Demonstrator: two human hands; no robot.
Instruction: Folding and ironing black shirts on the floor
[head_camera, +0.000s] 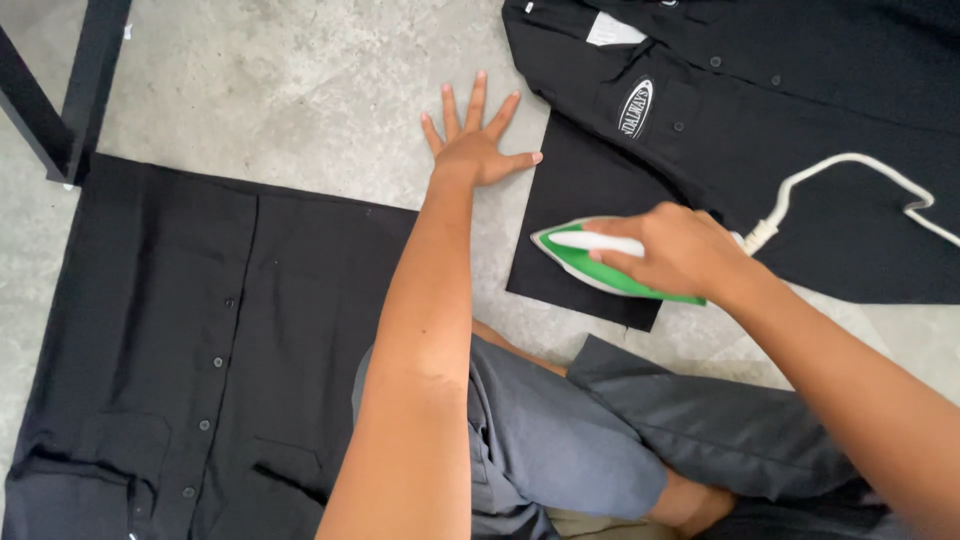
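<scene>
1. Nearest you, your knee in grey shorts (560, 440) sits low in view, with a dark grey garment (720, 420) lying just to its right on the floor (300, 90).
2. To your left a black shirt (180, 340) lies flat on the floor, its button row running down the middle.
3. Your right hand (680, 250) is wrapped around the white handle of the iron (600, 262), fingers (625, 252) closed tight on it.
4. The green and white iron rests on the sleeve (580, 200) of a second black shirt (800, 130), nose pointing left.
5. Its white cord (840, 165) trails right across that shirt.
6. Farther out, your left hand (478, 145) lies flat on the bare floor, fingers (476, 100) spread wide, holding nothing, thumb just beside the sleeve's edge.
7. Far left, a black frame leg (85, 70) stands on the floor.
</scene>
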